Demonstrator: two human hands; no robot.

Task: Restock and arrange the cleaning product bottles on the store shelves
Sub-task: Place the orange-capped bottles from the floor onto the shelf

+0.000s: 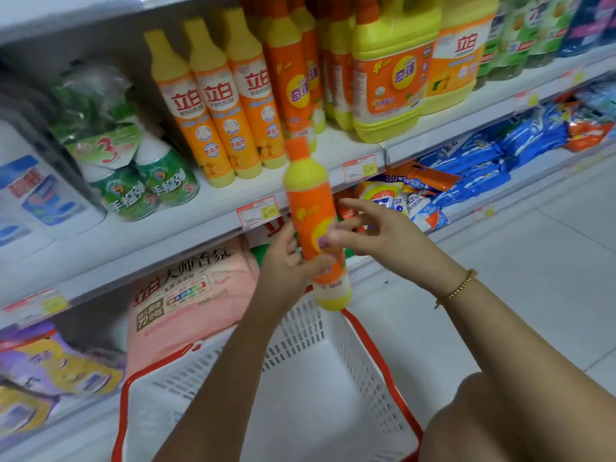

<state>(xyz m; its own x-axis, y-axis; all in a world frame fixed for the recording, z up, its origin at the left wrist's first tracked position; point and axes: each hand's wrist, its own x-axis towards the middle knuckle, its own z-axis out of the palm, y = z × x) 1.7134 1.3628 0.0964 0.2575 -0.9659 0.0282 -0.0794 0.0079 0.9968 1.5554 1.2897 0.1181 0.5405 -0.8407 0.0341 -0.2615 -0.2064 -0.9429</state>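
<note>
I am holding the orange bottle (310,208) in my left hand (283,261), that grip curling round its lower body just above the pale base, with the cap pointing up and leaning a little to the left. My right hand (376,235) is spreading wide, fingers straight, with only the fingertips touching the label; that grip is clasping nothing. The bottle is hanging over the far corner of the white basket (366,341) and in front of the shelf edge, its cap reaching the level of the shelf (336,148) where the matching orange bottles (293,78) are standing beside the big yellow jug (390,71).

I am judging the step as lifting it into that row. To do it well, I am planning on steadying it with the right fingertips, bringing it upright, turning the label outward, and setting the base down beside its twins without knocking the tall yellow-necked bottles (213,105) on the left
</note>
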